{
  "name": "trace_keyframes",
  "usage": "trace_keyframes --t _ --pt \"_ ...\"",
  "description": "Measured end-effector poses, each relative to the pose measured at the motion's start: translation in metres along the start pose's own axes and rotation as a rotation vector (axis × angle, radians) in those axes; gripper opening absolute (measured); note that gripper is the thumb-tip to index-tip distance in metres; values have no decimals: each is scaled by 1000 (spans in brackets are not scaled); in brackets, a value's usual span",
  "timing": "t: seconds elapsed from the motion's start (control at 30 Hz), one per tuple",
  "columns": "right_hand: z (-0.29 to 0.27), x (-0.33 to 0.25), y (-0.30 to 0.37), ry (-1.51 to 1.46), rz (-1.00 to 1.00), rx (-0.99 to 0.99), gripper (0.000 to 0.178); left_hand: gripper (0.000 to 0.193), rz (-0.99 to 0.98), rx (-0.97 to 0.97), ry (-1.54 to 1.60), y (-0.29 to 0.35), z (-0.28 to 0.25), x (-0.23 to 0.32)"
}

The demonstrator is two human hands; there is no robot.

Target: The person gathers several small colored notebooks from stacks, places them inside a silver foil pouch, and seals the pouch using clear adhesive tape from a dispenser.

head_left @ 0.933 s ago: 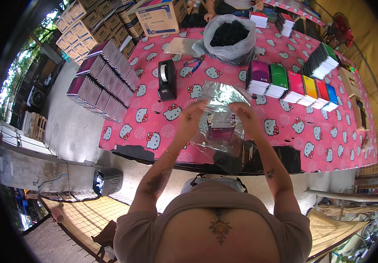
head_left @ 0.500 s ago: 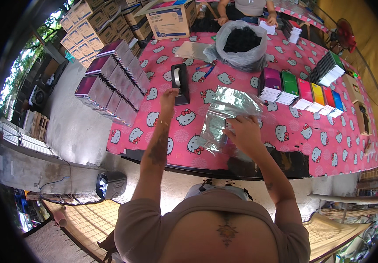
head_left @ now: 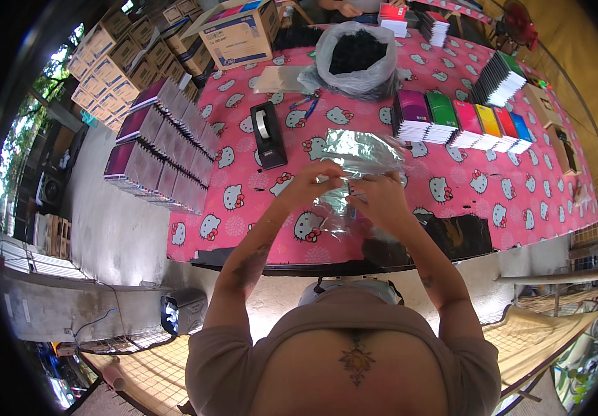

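Observation:
A shiny clear plastic sleeve [head_left: 361, 147] lies on the table in front of me, its near part covered by my hands. My right hand [head_left: 380, 199] has its fingers curled over the plastic and grips it. Close beside it, my left hand [head_left: 315, 183] is closed in a pinch at the left side of the sleeve. Whatever sits between those fingertips is too small to make out. A black tape dispenser [head_left: 268, 139] with a pale roll stands just beyond my left hand.
Spiral notebooks [head_left: 164, 149] stand stacked at the left. Colourful notebook piles [head_left: 462, 123] line the right. Farther back are a bag of black material [head_left: 358, 59], flat clear plastic sheets [head_left: 279, 80], pens [head_left: 306, 105] and an open carton [head_left: 240, 38]. Another person's hands [head_left: 349, 10] are across the table.
My left hand has moved from the tape dispenser to the plastic sleeve, beside my right hand. My right hand stays on the plastic. The view has shifted slightly.

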State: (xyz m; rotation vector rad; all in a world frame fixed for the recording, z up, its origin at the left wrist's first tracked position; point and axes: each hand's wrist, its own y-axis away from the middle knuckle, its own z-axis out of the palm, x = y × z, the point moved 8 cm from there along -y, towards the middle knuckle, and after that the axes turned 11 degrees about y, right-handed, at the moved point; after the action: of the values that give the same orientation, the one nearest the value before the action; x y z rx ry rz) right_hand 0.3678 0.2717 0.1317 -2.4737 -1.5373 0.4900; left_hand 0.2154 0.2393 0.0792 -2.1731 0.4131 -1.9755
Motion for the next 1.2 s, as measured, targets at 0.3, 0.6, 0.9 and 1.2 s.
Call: trace_keyframes --t 0.3,0.6,0.9,1.2 --pt "-48 66 25 3 274 137 53 17 -17 -25 -148 -21 5 16" --pt "32 75 54 -232 -194 31 57 18 218 -89 -645 -55 57 15" --pt "87 135 41 -1178 398 149 36 72 -190 394 181 -40 26 -64" --pt "55 104 5 -1002 -27 -221 75 55 -373 86 -9 -23 58 -35"
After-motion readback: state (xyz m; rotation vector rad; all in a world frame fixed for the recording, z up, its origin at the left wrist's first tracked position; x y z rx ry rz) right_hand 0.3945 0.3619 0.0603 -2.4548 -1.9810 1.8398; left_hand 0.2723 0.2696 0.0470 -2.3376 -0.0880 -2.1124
